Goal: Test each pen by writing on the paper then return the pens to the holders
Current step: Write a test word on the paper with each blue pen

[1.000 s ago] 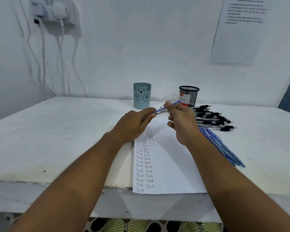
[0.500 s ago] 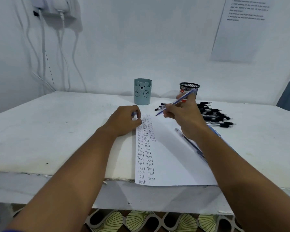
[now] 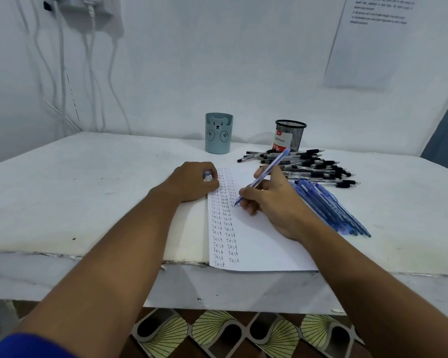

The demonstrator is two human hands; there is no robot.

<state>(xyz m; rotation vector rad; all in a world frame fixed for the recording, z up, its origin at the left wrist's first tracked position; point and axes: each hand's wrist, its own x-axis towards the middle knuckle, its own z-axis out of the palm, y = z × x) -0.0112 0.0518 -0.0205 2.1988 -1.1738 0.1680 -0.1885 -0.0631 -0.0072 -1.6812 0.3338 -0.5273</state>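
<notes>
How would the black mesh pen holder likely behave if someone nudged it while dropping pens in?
The black mesh pen holder looks light, being open wire mesh, so it would probably slide. Standing upright, taller than wide, it might tip. No pens show above its rim, so nothing visibly weighs it down.

You get soft, even, bluish-white light across the whole view, with no glare. Faint shadows fall behind the holders at 12 o'clock and under the bench (image 3: 62,202) front edge. The wide lens bows that edge and leans the wall sheet (image 3: 373,42) at 1 o'clock, whose print blurs. The handwriting on the paper (image 3: 256,241) softens toward its far end.
</notes>
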